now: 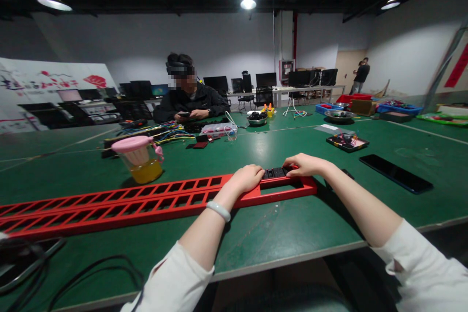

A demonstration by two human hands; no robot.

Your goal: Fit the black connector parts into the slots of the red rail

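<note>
A long red slotted frame [175,195] lies across the table in front of me, with rows of rectangular openings. My left hand [247,179] rests over the frame near its right end, fingers closed round the far rail. Small black socket-like modules [275,173] sit in a row in that rail, between my two hands. At the right end of this row, my right hand [302,165] has its thumb and fingers bent together against a black piece. The fingertips partly cover what they grip. A small dark item [345,174] lies partly hidden behind my right forearm.
A pink-lidded cup [141,160] of yellow liquid stands behind the frame. On the right lie a phone [397,173] and a tray [347,142] of small parts. Cables [164,131] are heaped farther back, near a seated person [190,92]. Black cords [106,263] lie front left.
</note>
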